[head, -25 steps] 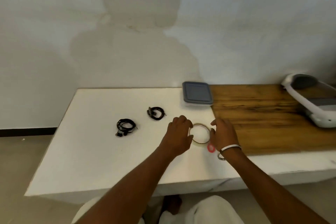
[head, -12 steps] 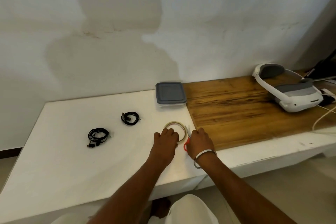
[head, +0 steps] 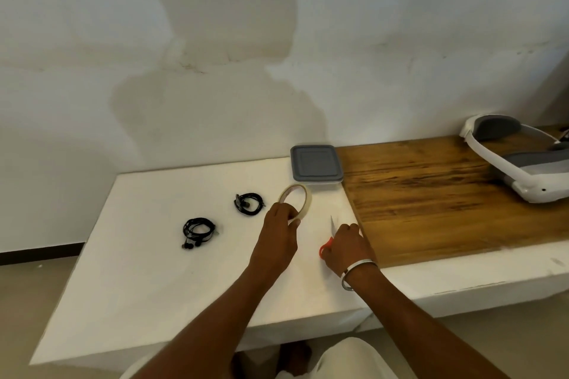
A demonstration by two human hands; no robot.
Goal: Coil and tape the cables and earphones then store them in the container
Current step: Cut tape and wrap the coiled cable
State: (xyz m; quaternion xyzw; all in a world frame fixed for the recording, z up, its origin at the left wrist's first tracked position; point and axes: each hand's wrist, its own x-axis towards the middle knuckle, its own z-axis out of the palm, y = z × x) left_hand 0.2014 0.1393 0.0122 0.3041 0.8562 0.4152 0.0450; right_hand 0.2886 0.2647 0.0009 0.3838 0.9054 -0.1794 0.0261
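My left hand (head: 281, 220) grips a roll of clear tape (head: 304, 197), lifted on edge above the white table (head: 147, 286). My right hand (head: 346, 244) is closed around red-handled scissors (head: 325, 248), whose blade tip pokes up past the fingers. Two black coiled bundles lie to the left: earphones (head: 198, 231) nearer me and a smaller cable coil (head: 249, 203) further back. The container (head: 316, 167) with a grey lid sits closed at the back, by the wall.
A wooden board (head: 437, 194) covers the table's right part. A white and grey headset (head: 520, 163) rests on its far right. The wall runs close behind the table. My knees show below the front edge.
My left hand has lifted the tape roll off the table and tipped it upright. My right hand has closed on the scissors. The camera view has shifted.
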